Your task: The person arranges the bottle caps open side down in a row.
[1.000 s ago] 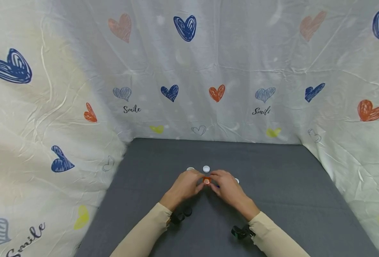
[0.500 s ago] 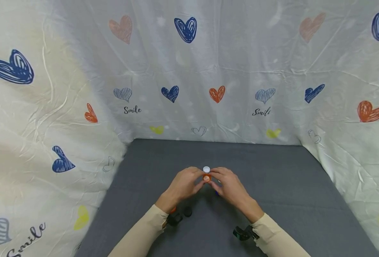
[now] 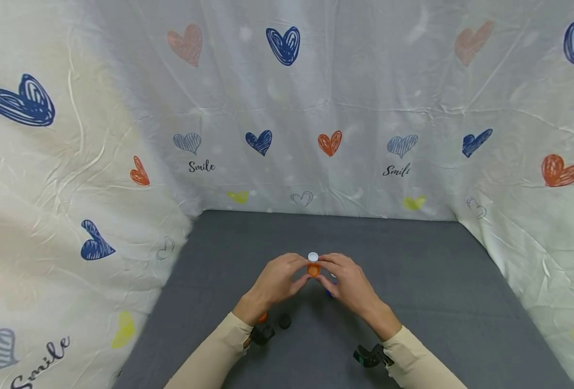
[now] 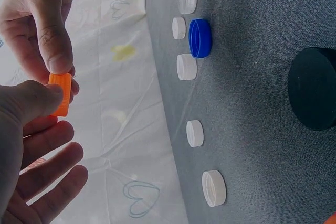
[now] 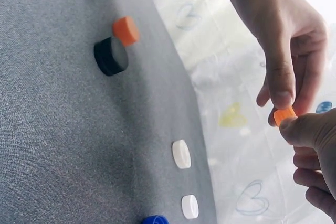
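Between my two hands an orange bottle cap [image 3: 313, 270] is held up above the table, its round face turned toward the head view. My left hand [image 3: 274, 278] pinches its left side between thumb and fingers. On the other side, the thumb and fingers of my right hand [image 3: 347, 276] pinch it too. The left wrist view shows the ribbed edge of the orange cap [image 4: 61, 94] with both thumbs on it. The left hand's other fingers [image 4: 52, 179] spread loosely away from the cap. Just beyond the held cap, a white cap [image 3: 313, 256] lies on the grey cloth.
Several white caps [image 4: 195, 133] lie in a loose row on the dark grey cloth, with a blue cap [image 4: 200, 38] among them. Nearer the body are a black cap [image 3: 284, 321] and another orange cap [image 5: 126, 30]. A heart-printed curtain [image 3: 287, 108] encloses the table.
Both hands have lifted slightly with the orange cap, and its face has tilted. The left hand now covers a white cap seen earlier, while the second orange cap shows beside the left wrist.
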`<action>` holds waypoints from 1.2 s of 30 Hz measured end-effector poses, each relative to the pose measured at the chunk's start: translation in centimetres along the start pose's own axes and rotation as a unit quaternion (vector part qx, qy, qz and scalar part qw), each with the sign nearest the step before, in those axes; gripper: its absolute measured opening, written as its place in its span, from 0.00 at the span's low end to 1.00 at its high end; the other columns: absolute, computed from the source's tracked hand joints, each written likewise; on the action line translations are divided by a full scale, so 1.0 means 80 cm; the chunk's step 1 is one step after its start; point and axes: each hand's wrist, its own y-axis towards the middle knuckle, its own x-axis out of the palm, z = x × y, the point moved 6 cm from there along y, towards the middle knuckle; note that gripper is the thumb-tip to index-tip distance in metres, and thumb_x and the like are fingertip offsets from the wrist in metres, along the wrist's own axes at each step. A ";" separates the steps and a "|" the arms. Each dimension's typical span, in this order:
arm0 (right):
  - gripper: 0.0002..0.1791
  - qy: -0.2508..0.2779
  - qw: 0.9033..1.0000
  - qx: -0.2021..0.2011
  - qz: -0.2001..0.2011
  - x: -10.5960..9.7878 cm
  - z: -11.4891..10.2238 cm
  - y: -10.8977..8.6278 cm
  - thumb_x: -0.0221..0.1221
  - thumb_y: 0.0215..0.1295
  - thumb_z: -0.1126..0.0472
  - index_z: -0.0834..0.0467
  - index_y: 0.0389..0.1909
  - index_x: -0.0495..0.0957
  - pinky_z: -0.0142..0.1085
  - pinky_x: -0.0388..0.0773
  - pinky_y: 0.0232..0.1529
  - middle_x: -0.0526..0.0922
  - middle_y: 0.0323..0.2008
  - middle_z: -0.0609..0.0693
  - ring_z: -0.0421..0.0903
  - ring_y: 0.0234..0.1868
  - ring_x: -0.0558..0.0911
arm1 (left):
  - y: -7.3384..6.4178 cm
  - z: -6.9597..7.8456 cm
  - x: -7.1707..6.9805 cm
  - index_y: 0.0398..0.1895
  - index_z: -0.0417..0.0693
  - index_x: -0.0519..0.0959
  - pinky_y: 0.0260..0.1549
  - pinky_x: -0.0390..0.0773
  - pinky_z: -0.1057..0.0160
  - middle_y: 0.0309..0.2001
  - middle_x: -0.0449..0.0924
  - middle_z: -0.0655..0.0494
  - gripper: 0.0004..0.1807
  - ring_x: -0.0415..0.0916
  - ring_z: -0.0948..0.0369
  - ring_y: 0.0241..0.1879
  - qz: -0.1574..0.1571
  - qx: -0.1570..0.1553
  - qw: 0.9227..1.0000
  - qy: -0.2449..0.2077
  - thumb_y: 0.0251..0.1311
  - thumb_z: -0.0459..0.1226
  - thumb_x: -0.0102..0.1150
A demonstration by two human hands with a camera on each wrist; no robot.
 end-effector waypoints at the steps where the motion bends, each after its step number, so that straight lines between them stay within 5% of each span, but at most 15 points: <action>1: 0.20 -0.001 1.000 0.000 -0.001 0.000 0.000 0.000 0.74 0.56 0.59 0.57 0.50 0.86 0.45 0.82 0.50 0.85 0.50 0.50 0.47 0.52 0.83 | 0.000 0.000 0.000 0.52 0.51 0.85 0.45 0.83 0.64 0.43 0.86 0.60 0.20 0.82 0.64 0.44 0.001 0.001 1.000 -0.001 0.56 0.43 0.74; 16: 0.22 0.002 1.000 -0.013 0.010 -0.002 -0.001 -0.001 0.74 0.56 0.59 0.58 0.52 0.85 0.47 0.82 0.51 0.85 0.50 0.50 0.49 0.52 0.83 | -0.002 -0.001 0.001 0.54 0.51 0.84 0.47 0.82 0.65 0.45 0.86 0.60 0.22 0.82 0.64 0.46 0.014 0.008 1.000 -0.014 0.55 0.42 0.75; 36: 0.18 0.037 0.999 0.021 0.021 -0.012 -0.001 -0.001 0.69 0.63 0.54 0.56 0.52 0.84 0.47 0.82 0.51 0.85 0.50 0.49 0.47 0.54 0.83 | -0.006 0.006 -0.011 0.57 0.44 0.82 0.51 0.82 0.65 0.50 0.86 0.54 0.27 0.82 0.60 0.50 0.083 0.062 0.994 -0.020 0.52 0.36 0.77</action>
